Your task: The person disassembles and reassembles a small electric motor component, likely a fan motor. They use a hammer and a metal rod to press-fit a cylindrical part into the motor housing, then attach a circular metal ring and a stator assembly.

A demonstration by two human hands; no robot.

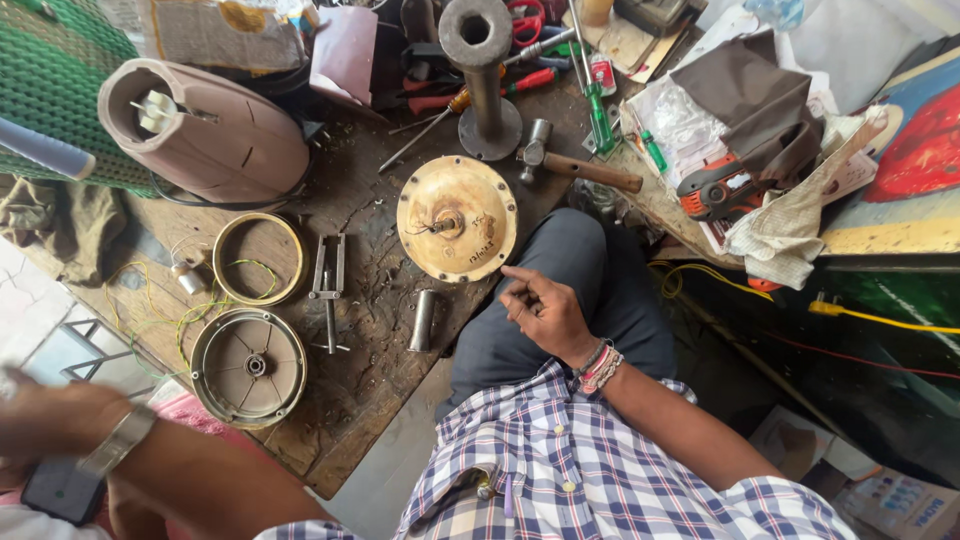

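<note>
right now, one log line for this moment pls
right hand: open, resting on knee, holds nothing | left hand: blurred, grip unclear | nearest: yellow round motor cover on workbench | hammer behind it

The right hand (545, 310) rests on the thigh, fingers loosely curled – the left hand (45, 420) is blurred, wrist bent.

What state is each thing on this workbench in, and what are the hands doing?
Right hand: empty, resting on the knee.
Left hand: blurred, by a dark phone.
Round yellow cover: lying flat, wires at centre.
Grey round housing: open, facing up.
Hammer: lying flat.
Metal sleeve: on its side.
</note>
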